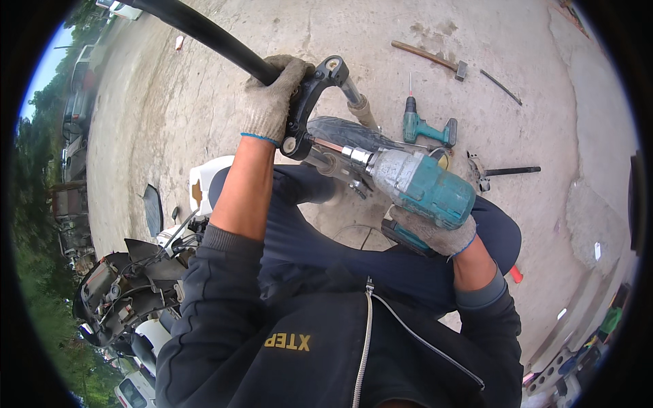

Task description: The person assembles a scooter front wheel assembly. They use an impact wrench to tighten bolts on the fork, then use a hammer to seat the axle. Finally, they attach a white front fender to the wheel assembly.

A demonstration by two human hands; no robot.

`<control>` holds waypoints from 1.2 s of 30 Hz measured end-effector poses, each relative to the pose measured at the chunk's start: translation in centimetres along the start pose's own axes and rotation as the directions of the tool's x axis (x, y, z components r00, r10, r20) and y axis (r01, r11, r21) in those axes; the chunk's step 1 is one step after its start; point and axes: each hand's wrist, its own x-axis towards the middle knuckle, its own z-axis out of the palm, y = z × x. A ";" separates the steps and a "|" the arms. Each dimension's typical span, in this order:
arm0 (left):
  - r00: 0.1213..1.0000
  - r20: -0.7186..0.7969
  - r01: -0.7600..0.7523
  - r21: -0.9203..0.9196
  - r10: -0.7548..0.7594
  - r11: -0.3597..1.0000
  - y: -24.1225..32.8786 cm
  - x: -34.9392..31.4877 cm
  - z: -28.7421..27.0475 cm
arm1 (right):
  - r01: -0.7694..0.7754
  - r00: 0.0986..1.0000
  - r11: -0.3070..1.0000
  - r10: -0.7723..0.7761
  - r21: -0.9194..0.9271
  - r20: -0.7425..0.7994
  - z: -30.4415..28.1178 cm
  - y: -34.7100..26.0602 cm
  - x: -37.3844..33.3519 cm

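My left hand (272,102), in a pale work glove, is wrapped round the lower end of a long black tube (204,32), right where it meets the black fork clamp (296,122). Two metal fork legs (364,112) run from the clamp beside a black tyre (343,132). In my gloved right hand (435,234) is the grip of a teal and grey impact wrench (425,183). Its silver socket (357,156) points at the clamp, with a thin coppery rod (328,144) between them. Whether the rod is seated in a bolt is too small to tell.
On the concrete ahead lie a teal cordless drill (428,129), a wooden-handled hammer (435,60) and a thin dark bar (501,87). A part with a black shaft (511,171) lies right. Partly dismantled motorcycle bodywork (119,292) stands at my left.
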 end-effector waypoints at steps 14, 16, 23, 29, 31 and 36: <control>1.000 -0.029 -0.011 0.045 0.013 0.999 0.4 0.7 0.1 | 0.011 1.000 0.997 -0.011 -0.080 0.005 0.7 0.5 -0.8; 0.998 -0.057 0.006 0.078 -0.002 0.997 0.6 0.7 0.2 | -0.139 0.989 0.985 0.132 0.101 0.072 0.5 1.1 -0.9; 0.998 -0.027 -0.064 -0.012 0.063 0.998 0.6 0.9 0.4 | -0.018 0.999 0.982 0.010 -0.186 -0.048 -1.5 2.1 -1.2; 0.998 -0.013 -0.057 -0.070 0.056 0.996 0.4 1.5 0.1 | -0.411 0.756 0.450 0.654 0.793 0.021 -2.4 0.8 0.4; 1.000 -0.003 -0.023 -0.050 0.023 0.998 0.6 0.9 0.1 | -0.379 0.708 0.370 0.706 0.848 0.008 -2.2 0.3 1.7; 0.998 0.025 -0.056 0.021 0.056 0.998 1.4 0.1 0.7 | -0.328 0.739 0.346 0.674 0.879 0.010 -1.4 -0.9 4.3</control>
